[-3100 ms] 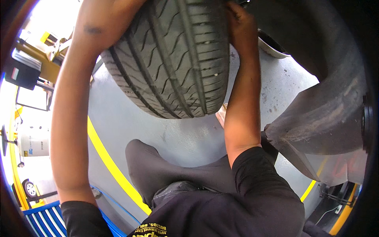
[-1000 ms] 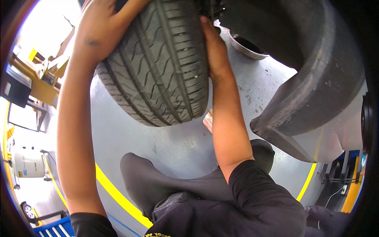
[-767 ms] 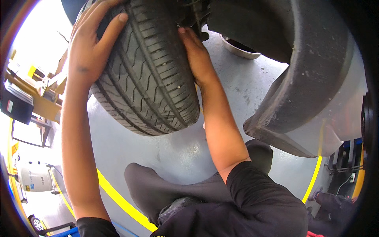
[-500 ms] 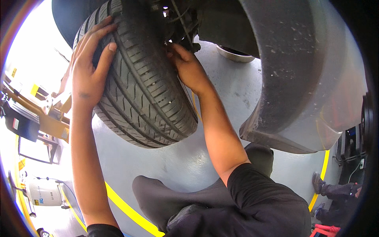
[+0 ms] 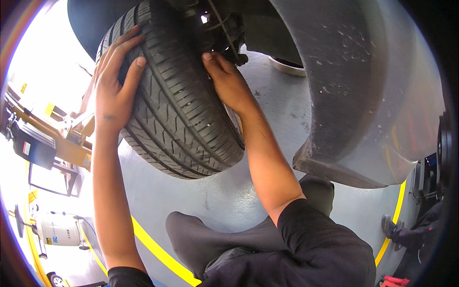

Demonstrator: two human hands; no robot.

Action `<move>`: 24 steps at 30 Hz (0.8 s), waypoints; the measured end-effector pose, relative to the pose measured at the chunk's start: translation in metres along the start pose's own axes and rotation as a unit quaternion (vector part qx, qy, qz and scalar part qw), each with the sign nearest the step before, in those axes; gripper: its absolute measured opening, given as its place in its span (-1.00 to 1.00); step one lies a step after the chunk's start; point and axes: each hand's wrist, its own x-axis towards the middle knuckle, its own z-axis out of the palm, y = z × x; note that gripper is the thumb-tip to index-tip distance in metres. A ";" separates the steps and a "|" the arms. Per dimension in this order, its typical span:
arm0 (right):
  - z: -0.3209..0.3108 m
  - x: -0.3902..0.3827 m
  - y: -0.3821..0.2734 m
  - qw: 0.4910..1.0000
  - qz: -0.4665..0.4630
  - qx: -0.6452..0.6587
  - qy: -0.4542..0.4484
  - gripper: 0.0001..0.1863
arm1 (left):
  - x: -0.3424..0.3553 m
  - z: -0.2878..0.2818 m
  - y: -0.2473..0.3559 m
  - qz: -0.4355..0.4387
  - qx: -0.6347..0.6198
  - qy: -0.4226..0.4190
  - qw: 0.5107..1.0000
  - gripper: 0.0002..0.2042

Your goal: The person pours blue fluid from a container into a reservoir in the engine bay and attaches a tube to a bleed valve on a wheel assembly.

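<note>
Compared with about three seconds earlier, the tyre (image 5: 177, 105) is seen lower and further left, its grooved tread now slanted; how much of this is owed to a turn of the wheel and how much to a shift of the head cannot be told. By the change, the dark suspension parts (image 5: 222, 36) beside the inner sidewall are uncovered to view, so the inner side is judged easier to inspect and reach for the handling in hand. The tyre is placed at the wheel arch, left of the grey bumper cover (image 5: 354, 86), over the grey floor (image 5: 220, 196). Since half a second ago, little is altered in either hold. The left hand (image 5: 114, 88) is laid on the outer part of the tread, its thumb set well apart from the fingers. The right hand (image 5: 230, 85) is placed at the inner sidewall; its thumb is seen, but whether anything is pinched by it cannot be told. At the far right, a co-worker's shoe (image 5: 386, 224) is now shown near the yellow line (image 5: 398, 205).
</note>
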 end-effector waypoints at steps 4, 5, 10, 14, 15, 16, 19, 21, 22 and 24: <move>0.007 -0.003 0.000 0.999 -0.026 0.007 0.026 -0.33 | -0.002 0.001 -0.001 0.000 0.011 0.003 1.000 -0.62; 0.007 -0.003 0.000 0.999 -0.025 0.006 0.023 -0.33 | -0.003 0.001 -0.004 0.009 0.013 0.004 1.000 -0.62; 0.000 0.009 0.007 0.998 0.000 -0.045 0.032 -0.47 | -0.003 0.001 -0.008 0.024 0.019 0.000 1.000 -0.62; 0.006 0.006 0.013 0.993 -0.069 -0.055 0.083 -0.54 | -0.004 0.001 -0.009 0.015 0.023 0.000 1.000 -0.63; 0.005 -0.006 0.014 0.994 -0.039 -0.048 0.091 -0.58 | -0.005 0.002 -0.011 0.022 0.023 0.006 0.999 -0.63; 0.002 -0.015 0.014 0.994 -0.009 -0.042 0.099 -0.60 | -0.005 0.002 -0.011 0.022 0.020 0.006 1.000 -0.63; -0.013 -0.021 0.048 0.995 0.094 -0.009 0.031 -0.63 | -0.005 0.001 -0.008 0.020 0.001 -0.004 1.000 -0.63; -0.035 -0.024 0.077 0.994 0.108 -0.005 -0.027 -0.65 | -0.003 0.003 -0.007 0.021 0.011 0.011 1.000 -0.63; -0.043 -0.027 0.090 0.989 0.122 0.006 -0.088 -0.68 | -0.003 0.004 -0.007 0.024 0.004 0.012 1.000 -0.63; -0.036 -0.038 0.106 0.990 0.124 -0.041 -0.052 -0.71 | -0.005 0.005 -0.008 0.015 0.005 0.010 1.000 -0.63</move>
